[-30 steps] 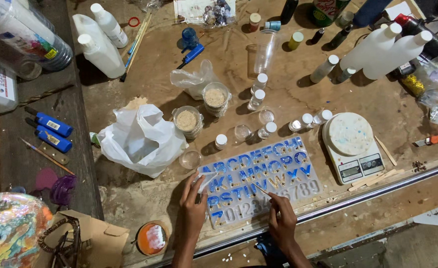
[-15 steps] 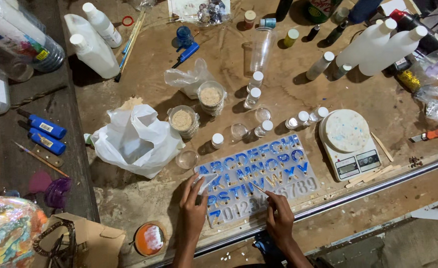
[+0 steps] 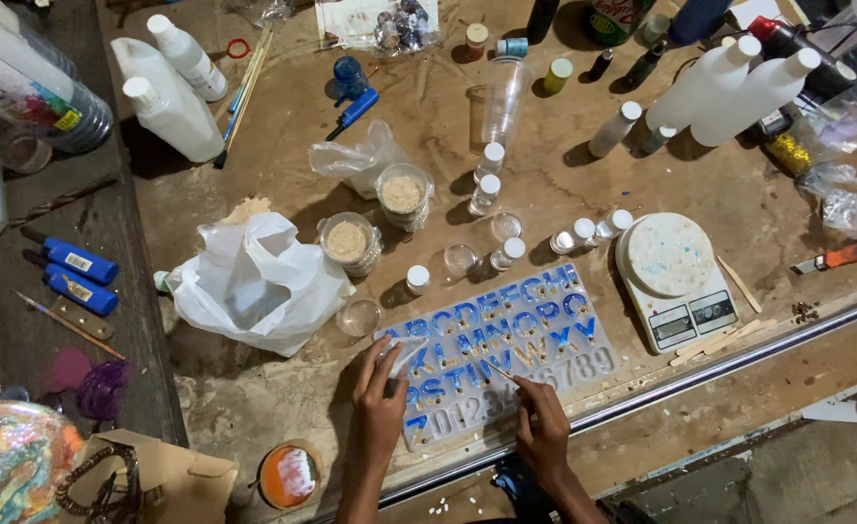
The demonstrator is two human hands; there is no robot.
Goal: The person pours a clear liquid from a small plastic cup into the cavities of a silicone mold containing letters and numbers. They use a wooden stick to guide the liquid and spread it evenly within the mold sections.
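Head view looked straight down on a brown table [image 3: 564, 184] crowded with craft supplies, and the landmark was the clear letter mould [image 3: 506, 349], a flat slab of alphabet and digit cavities partly filled with blue, lying tilted near the table's front edge. The left hand [image 3: 380, 408] lay on the mould's near-left corner, its fingers closed on a small clear plastic piece [image 3: 404, 354] held over the left end of the letter rows. The right hand [image 3: 542, 427] rested on the mould's near edge toward the middle, its grip pinched on a thin stick [image 3: 502, 372] whose tip touched the mould among the lower letters.

Against the frame half a second before, both hands sat in nearly the same spots on the mould; the left hand's fingers had reached a little further over the mould, and the stick's tip lay slightly further in from the edge. The mould itself had not shifted.

Just right of the mould stood a small white scale [image 3: 676, 281] with a pale round disc on it. Behind the mould stood several small white-capped vials [image 3: 506, 254] and two open jars of tan powder [image 3: 348, 243]. To the mould's left lay a crumpled white plastic bag [image 3: 259, 281], and near its front-left corner an orange-rimmed lid [image 3: 290, 475].
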